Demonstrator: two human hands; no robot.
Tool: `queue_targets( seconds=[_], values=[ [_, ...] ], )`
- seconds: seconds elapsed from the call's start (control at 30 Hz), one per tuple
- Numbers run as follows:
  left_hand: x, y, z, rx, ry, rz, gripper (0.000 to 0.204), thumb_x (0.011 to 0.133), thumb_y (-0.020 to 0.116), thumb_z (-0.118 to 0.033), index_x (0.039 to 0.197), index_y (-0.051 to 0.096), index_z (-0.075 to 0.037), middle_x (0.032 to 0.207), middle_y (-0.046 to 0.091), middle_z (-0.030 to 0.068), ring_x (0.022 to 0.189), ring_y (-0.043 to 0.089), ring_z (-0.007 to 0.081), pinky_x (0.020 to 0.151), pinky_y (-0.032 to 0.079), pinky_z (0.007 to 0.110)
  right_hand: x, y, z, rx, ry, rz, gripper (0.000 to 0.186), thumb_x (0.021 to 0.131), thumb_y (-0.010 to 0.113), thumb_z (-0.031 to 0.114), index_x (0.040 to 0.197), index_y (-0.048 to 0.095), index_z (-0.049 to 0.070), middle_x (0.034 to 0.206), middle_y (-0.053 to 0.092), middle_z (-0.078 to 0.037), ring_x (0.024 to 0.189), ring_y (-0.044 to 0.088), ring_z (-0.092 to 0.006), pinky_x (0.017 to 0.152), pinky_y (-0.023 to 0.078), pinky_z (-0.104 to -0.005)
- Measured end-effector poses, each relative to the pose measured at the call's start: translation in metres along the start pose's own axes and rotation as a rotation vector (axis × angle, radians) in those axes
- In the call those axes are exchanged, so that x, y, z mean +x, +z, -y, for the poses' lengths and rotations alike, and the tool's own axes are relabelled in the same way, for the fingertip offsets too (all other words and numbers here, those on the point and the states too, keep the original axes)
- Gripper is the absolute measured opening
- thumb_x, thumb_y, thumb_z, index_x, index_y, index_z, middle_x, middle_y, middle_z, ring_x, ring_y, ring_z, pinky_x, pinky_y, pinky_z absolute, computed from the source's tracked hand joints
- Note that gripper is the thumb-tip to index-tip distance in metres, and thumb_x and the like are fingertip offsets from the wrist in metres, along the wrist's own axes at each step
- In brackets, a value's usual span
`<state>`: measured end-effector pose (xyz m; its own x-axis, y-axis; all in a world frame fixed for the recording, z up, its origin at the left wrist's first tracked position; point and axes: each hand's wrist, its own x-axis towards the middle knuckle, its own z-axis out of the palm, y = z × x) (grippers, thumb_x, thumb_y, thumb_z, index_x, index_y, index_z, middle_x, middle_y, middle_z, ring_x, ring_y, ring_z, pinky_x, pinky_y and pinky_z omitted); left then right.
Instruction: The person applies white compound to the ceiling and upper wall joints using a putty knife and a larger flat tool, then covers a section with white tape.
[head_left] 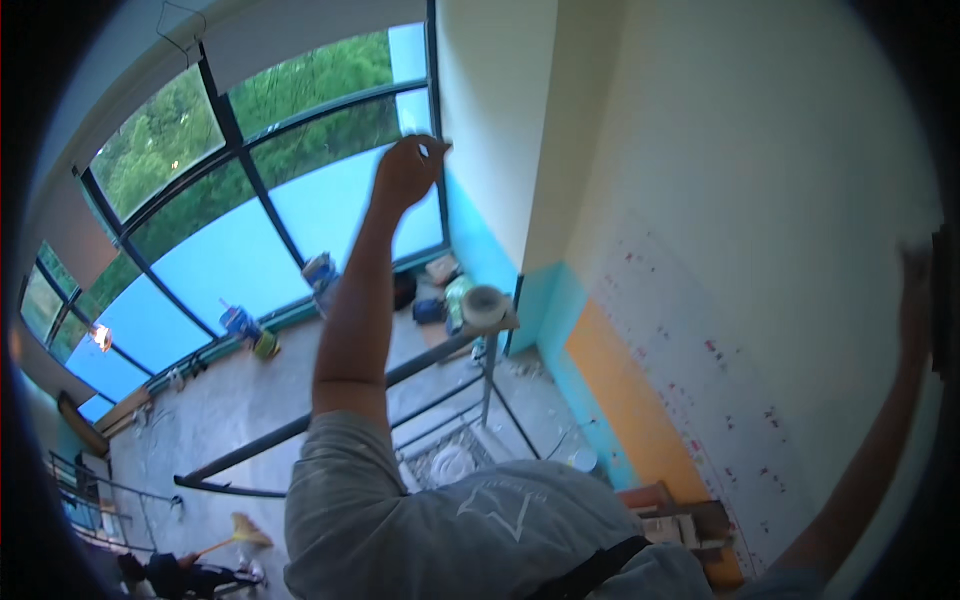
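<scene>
Left hand (408, 172) is raised high, fingers pinched on a small white bit by the wall corner (445, 150). Right hand (915, 290) rests flat on the wall (760, 200) (blurry, grip unclear), hands well apart; tape roll (484, 306) sits below on the scaffold rail (440, 352).

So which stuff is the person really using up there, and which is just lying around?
In use:
left hand pinching something small, too small to tell
right hand flat on the wall

Lying about:
tape roll on the scaffold rail
buckets by the window
broom
</scene>
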<state>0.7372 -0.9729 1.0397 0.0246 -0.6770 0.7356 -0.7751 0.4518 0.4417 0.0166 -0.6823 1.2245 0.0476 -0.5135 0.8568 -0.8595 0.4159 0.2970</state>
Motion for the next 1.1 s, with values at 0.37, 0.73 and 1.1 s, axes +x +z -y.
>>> queue_targets(
  seconds=[0.37, 0.73, 1.1],
  values=[
    [-0.242, 0.165, 0.083, 0.213, -0.029, 0.766, 0.061, 0.073, 0.08, -0.045, 0.117, 0.067, -0.005, 0.127, 0.06, 0.0131, 0.129, 0.048, 0.034, 0.109, 0.033, 0.053, -0.508, 0.122, 0.279, 0.604, 0.72, 1.034, 0.04, 0.095, 0.063, 0.029, 0.074, 0.063, -0.005, 0.069, 0.063, -0.021, 0.065, 0.061, -0.0369, 0.065, 0.047, -0.0483],
    [-0.264, 0.212, 0.096, 0.329, -0.04, 0.726, 0.05, 0.079, 0.074, -0.044, 0.113, 0.07, -0.007, 0.126, 0.06, 0.0095, 0.131, 0.045, 0.0328, 0.102, 0.026, 0.073, -0.522, 0.101, 0.34, 0.819, 0.692, 1.109, 0.032, 0.092, 0.064, 0.024, 0.078, 0.061, -0.005, 0.072, 0.061, -0.021, 0.065, 0.059, -0.0338, 0.067, 0.046, -0.0455],
    [-0.267, 0.13, -0.03, -0.345, -0.169, 0.647, 0.038, 0.082, 0.075, -0.018, 0.116, 0.067, -0.002, 0.132, 0.059, 0.0171, 0.127, 0.052, 0.0338, 0.107, 0.041, 0.041, -0.354, 0.085, 0.426, 1.521, 0.52, 0.942, 0.06, 0.091, 0.072, 0.034, 0.132, 0.055, -0.007, 0.126, 0.063, -0.023, 0.119, 0.061, -0.0318, 0.1, 0.049, -0.041]
  ],
)
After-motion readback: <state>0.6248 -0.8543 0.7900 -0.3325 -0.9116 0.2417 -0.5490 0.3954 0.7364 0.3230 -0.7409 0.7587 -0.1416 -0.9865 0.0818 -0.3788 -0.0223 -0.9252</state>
